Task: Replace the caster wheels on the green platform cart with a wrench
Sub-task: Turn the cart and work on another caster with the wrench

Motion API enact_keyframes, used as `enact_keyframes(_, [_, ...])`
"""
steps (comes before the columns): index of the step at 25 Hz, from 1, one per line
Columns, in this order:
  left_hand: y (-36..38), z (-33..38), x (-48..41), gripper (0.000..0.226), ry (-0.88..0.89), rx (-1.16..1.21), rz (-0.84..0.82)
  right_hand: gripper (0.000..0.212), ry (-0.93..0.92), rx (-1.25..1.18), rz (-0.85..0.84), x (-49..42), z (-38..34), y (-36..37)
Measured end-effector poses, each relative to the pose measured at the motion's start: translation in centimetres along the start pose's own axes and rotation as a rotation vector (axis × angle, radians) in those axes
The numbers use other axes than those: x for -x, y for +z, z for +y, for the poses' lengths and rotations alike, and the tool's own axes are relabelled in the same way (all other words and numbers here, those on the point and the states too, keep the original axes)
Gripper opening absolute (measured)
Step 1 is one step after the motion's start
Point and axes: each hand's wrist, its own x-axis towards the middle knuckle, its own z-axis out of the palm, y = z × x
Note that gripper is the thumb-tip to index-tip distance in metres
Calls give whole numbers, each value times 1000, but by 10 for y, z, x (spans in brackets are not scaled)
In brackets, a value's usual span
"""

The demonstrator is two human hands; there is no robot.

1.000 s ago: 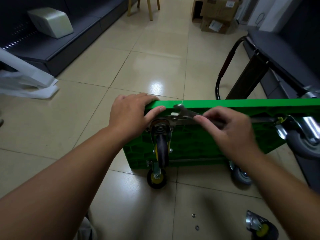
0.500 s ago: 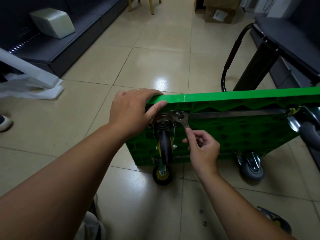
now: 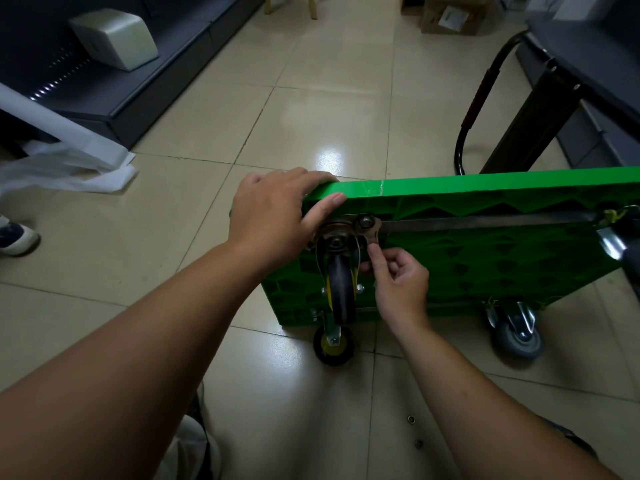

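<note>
Green platform cart [image 3: 502,268] stands tipped on one long edge on the tiled floor [image 3: 311,98], its ribbed plastic underside facing the camera, and both hands are at its upper left corner. The left hand [image 3: 277,216] grips that corner, fingers curled over the smooth top rim and thumb laid flat along the underside. The right hand [image 3: 400,277], fingers curled, pinches the short handle of a dull steel wrench [image 3: 372,233], whose head sits around a nut [image 3: 365,221] on the mounting plate of the upper caster wheel [image 3: 341,292]. That wheel is a narrow black rubber tyre with a yellow hub, held in a bright metal fork under a round swivel plate. Below it a second black-and-yellow caster [image 3: 333,345] touches the floor, and farther right a grey rubber caster [image 3: 516,336] in a shiny fork does the same. A flat metal bar [image 3: 485,223] runs across the honeycomb ribs toward the right edge. The cart's black tubular handle [image 3: 476,105], with a dark red sleeve, curves behind the deck. Two small metal rings [image 3: 411,418] lie on the glossy beige tiles between the forearms. Far off, cardboard boxes [image 3: 446,12] stand closed, their contents unseen. A pale rounded box [image 3: 114,38] rests on a dark low shelf [image 3: 145,95], with crumpled white sheeting [image 3: 69,164] near it.
</note>
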Motion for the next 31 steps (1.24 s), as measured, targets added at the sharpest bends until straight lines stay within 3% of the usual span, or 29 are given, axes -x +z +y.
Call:
enact_keyframes(2, [0,0,0,49,-1,2,-5,20,-46,92,-7,-4,-10,-14])
enact_keyframes(4, [0,0,-1,48,2,2,-6,20,-165,342,-23,-13,-30,-37])
enact_keyframes(9, [-1,0,-1,50,12,12,3,35,-813,1156,36,-29,-110,-76])
enact_keyframes(11, [-1,0,0,50,13,22,2,36,-1038,1258,50,-26,-137,-72])
enact_keyframes(13, [-1,0,0,52,12,27,1,35,-1143,1303,34,-23,-152,-69])
enact_keyframes(15, [-1,0,1,52,7,26,-2,33,-1060,1192,-25,-22,-153,-74])
enact_keyframes(16, [-1,0,0,49,3,26,-3,30,-920,985,-75,-19,-151,-77])
enact_keyframes(18, [-1,-1,0,47,5,20,-1,22,-501,331,-131,-4,-139,-73])
enact_keyframes(20, [-1,-1,0,46,10,16,0,22,-202,-80,-22,11,-108,-56])
enact_keyframes(24, [2,0,1,46,8,5,12,27,27,-185,77,26,-41,-28])
enact_keyframes(31, [3,0,0,51,4,-13,21,16,50,-209,85,15,-8,-9])
